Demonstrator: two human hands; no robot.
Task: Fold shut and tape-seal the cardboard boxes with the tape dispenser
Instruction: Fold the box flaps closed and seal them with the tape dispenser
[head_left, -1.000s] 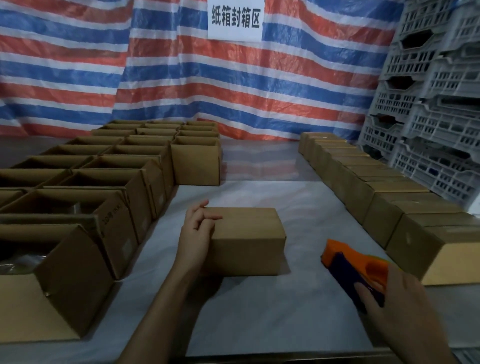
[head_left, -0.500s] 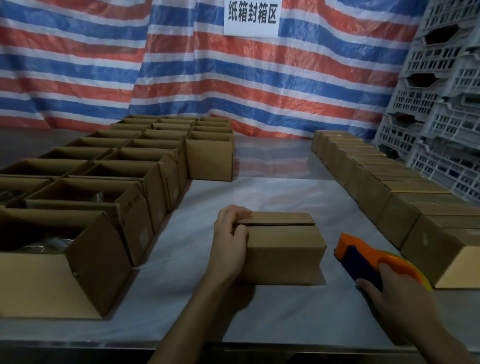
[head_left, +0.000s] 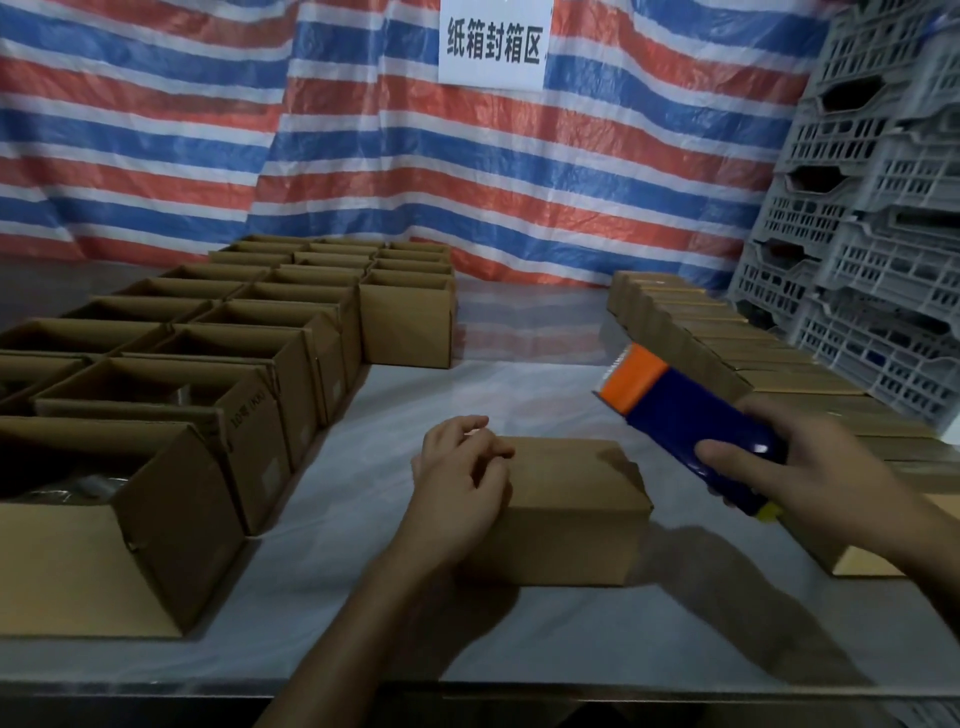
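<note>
Box (head_left: 571, 499) near surface's (head_left: 519, 649) front edge, centre — light, thin cardboard, flaps likely springy. Left hand (head_left: 462, 478) curls over its left end, pinning the top. Right hand (head_left: 810, 467) grips tape dispenser (head_left: 680, 415) by its rear — rigid plastic, airborne.

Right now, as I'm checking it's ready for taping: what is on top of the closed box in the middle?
Only the left hand, fingers curled over its left end. The rest of the box top is bare cardboard; whatever lies under the hand is hidden.

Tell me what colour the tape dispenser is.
The tape dispenser is dark blue with an orange front; head view.
</note>
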